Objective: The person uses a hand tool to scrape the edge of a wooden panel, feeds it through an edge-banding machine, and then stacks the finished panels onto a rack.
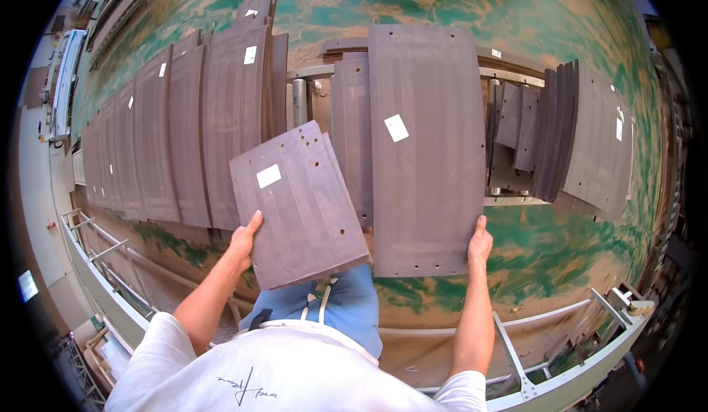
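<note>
My left hand [245, 243] is closed on the left edge of a short dark brown wooden panel [306, 217], its thumb on the upper face. The panel is tilted in front of my body and bears a white label and drilled holes; the edge of another board shows along its right side. My right hand [480, 244] grips the near right corner of a long brown panel [428, 191], thumb up along the side and fingers mostly hidden. That long panel also has a white label and holes near its ends.
Rows of brown panels [188, 128] lean to the left, with more panels [601, 147] at the right. A narrow board [351, 139] lies beside the long panel, above metal rollers [299, 102]. Metal railings [509, 349] run near me over a green, dusty floor [546, 264].
</note>
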Motion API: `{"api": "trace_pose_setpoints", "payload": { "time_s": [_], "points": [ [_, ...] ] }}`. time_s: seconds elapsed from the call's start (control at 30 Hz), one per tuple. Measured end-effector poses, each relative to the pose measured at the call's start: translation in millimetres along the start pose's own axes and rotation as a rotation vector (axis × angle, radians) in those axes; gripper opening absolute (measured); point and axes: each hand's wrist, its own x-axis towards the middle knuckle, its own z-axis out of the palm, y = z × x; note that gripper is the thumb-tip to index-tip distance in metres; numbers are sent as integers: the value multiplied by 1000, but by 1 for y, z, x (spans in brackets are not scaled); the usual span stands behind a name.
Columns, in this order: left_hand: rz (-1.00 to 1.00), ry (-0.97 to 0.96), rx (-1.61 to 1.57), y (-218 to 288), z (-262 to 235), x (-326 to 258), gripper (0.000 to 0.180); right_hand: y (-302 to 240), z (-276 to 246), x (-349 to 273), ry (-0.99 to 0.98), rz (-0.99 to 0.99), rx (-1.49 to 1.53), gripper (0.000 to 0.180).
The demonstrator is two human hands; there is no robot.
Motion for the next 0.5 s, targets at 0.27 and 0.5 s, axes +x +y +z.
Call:
{"api": "trace_pose_setpoints", "payload": {
  "time_s": [0.27, 0.5],
  "points": [
    [154, -175, -39, 44, 25, -61, 62, 10, -58, -33, 62, 12, -328, 85],
    [331, -490, 154, 124, 318, -88, 65, 53, -25, -102, 93, 76, -236, 80]
  ]
}}
